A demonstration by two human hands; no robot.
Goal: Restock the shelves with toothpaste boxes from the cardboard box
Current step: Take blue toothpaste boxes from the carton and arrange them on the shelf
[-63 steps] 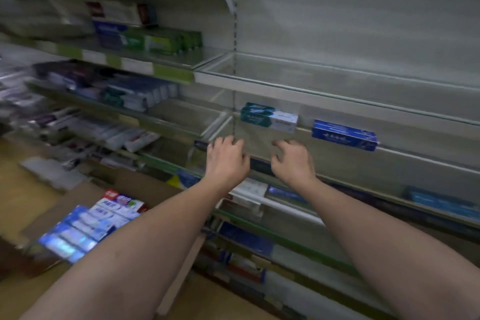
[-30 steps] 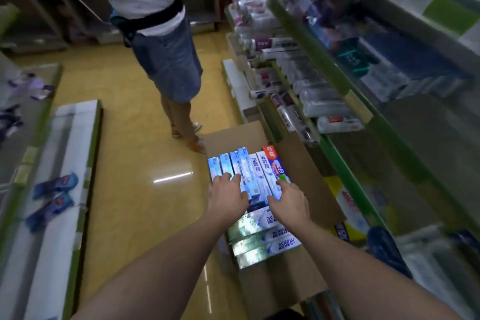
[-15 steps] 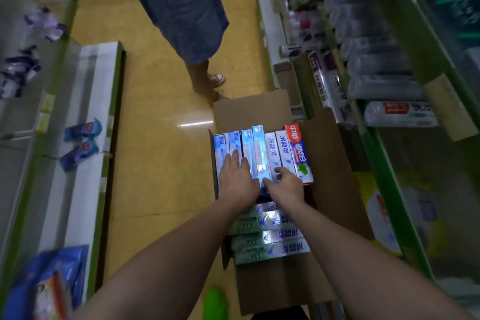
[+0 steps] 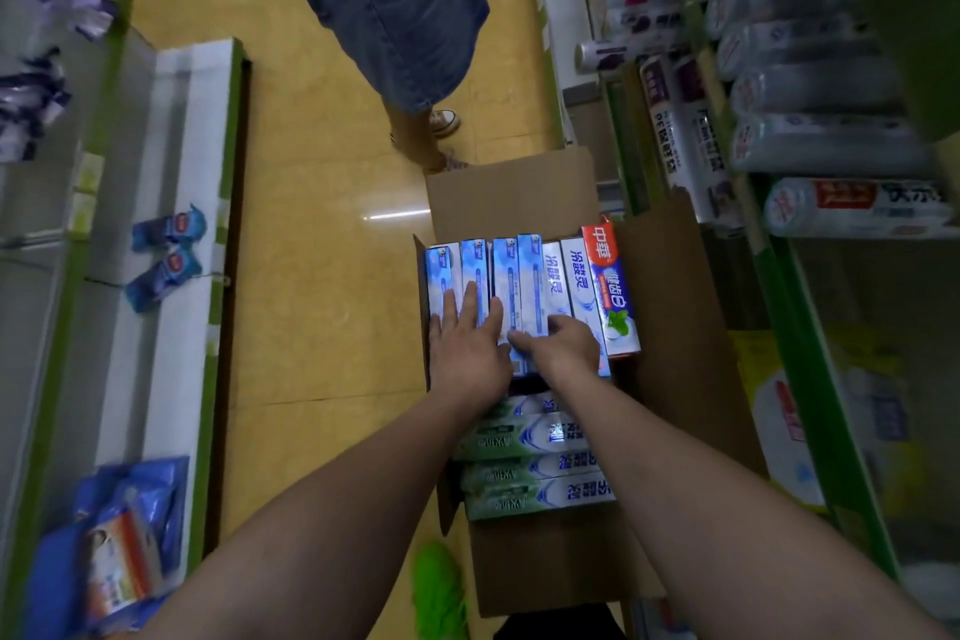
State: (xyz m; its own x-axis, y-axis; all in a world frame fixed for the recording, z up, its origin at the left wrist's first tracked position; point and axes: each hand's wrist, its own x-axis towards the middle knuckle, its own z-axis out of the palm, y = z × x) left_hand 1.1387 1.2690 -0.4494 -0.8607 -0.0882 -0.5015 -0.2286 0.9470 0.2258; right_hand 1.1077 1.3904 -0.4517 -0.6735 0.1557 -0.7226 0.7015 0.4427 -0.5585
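Both hands reach into the open cardboard box [image 4: 511,195] on the aisle floor: left hand [image 4: 467,346] flat, fingers spread, on blue toothpaste boxes [image 4: 485,276]; right hand [image 4: 563,346] curled around one box's near end, shelves [image 4: 795,286] at right

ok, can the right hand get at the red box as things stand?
Probably yes. The right hand rests on the blue boxes, and the red box lies on top at the row's right end, just beside it. Nothing covers it; the carton is open.
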